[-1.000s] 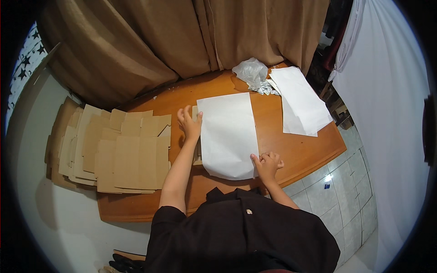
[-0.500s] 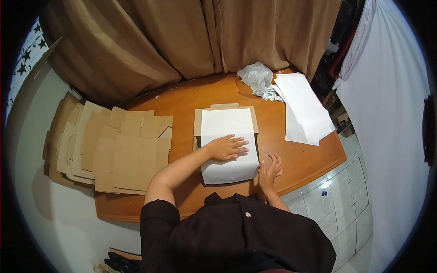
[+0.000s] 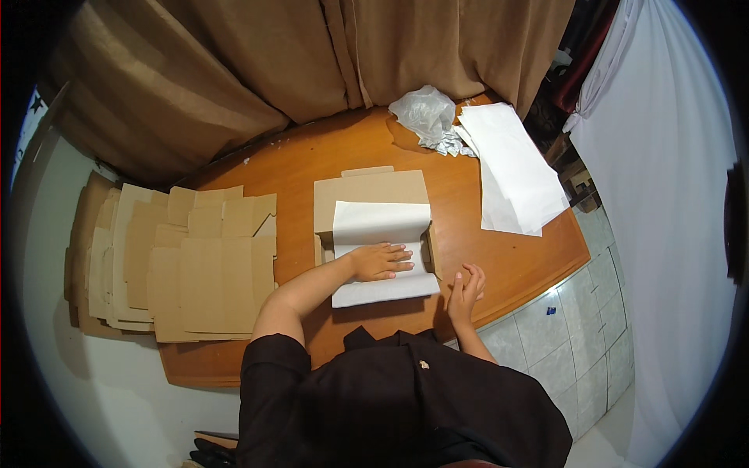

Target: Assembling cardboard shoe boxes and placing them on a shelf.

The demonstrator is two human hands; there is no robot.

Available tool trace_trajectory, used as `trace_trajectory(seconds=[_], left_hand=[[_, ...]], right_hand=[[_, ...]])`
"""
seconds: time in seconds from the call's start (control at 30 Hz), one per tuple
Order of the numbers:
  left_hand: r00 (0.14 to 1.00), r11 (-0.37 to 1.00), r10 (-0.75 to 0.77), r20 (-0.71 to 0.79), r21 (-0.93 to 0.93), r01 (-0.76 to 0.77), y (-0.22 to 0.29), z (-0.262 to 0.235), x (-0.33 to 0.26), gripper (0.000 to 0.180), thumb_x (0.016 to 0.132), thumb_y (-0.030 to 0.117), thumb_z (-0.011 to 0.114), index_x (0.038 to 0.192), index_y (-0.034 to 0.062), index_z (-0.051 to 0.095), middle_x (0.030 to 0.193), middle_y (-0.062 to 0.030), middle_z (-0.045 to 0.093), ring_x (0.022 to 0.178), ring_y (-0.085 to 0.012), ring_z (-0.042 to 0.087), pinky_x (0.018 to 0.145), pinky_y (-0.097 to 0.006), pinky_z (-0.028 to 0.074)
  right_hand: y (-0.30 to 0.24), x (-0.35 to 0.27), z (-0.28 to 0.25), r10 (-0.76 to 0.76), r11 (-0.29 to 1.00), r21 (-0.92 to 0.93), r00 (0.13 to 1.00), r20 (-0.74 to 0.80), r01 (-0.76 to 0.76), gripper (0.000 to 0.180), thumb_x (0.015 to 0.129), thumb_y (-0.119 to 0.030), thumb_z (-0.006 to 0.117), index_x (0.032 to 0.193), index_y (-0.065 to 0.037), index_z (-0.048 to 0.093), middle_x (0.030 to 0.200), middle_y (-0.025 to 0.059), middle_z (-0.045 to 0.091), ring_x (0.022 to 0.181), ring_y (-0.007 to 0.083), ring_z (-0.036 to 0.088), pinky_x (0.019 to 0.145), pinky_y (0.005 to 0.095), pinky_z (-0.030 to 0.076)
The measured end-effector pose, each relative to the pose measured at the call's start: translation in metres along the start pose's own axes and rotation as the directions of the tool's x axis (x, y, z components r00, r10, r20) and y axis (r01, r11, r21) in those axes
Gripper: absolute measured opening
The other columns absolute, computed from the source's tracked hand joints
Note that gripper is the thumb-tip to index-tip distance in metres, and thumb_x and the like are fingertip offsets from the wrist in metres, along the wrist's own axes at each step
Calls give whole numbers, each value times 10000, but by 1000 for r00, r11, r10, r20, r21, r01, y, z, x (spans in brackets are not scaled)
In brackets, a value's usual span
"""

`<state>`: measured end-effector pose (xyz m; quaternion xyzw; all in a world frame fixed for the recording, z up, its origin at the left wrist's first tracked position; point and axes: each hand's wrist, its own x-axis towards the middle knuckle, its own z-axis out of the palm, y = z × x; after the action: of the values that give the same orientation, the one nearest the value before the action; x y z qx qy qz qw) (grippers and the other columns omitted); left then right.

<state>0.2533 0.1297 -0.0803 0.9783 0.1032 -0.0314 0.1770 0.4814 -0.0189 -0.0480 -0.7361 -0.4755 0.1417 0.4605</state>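
An open brown cardboard box stands in the middle of the table, its lid folded back on the far side. A sheet of white paper is bent down into it, with its near end lying over the front edge. My left hand lies flat on the paper inside the box, fingers spread. My right hand hovers just right of the box, fingers loosely bent and apart, with nothing visible in it.
Flattened cardboard boxes are stacked at the left of the wooden table. More white sheets lie at the far right. Beside them a clear plastic bag holds small packets. A brown curtain hangs behind.
My left hand has pushed the paper down into the box, so the sheet that lay flat across the top is now bent inside. More of the lid shows. My right hand has barely moved.
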Motion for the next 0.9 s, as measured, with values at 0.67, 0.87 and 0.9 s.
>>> trace_trajectory(seconds=[0.67, 0.87, 0.9], left_hand=[[946, 811, -318, 67, -497, 308, 41, -94, -59, 309, 729, 343, 698, 914, 95, 686, 1042, -109, 609, 1021, -289, 546, 878, -392, 414], [793, 840, -543, -276, -169, 516, 43, -70, -59, 248, 662, 231, 724, 886, 149, 658, 1116, -65, 566, 1110, -238, 477, 912, -415, 325], [760, 810, -579, -293, -102, 578, 48, -70, -56, 320, 656, 221, 728, 956, 153, 641, 1131, -56, 552, 1114, -232, 467, 908, -416, 315]], right_hand=[[-26, 29, 1, -327, 945, 70, 916, 233, 319, 514, 699, -317, 714, 1124, -100, 525, 1194, 137, 442, 1144, 291, 366, 972, 429, 182], [-50, 40, 24, -294, 932, -125, 912, 285, 340, 666, 662, -299, 730, 1230, -118, 434, 1247, 169, 373, 1197, 316, 319, 963, 484, 176], [-54, 43, 26, -299, 931, -123, 912, 282, 343, 666, 662, -299, 730, 1230, -118, 434, 1247, 169, 373, 1197, 316, 319, 963, 484, 176]])
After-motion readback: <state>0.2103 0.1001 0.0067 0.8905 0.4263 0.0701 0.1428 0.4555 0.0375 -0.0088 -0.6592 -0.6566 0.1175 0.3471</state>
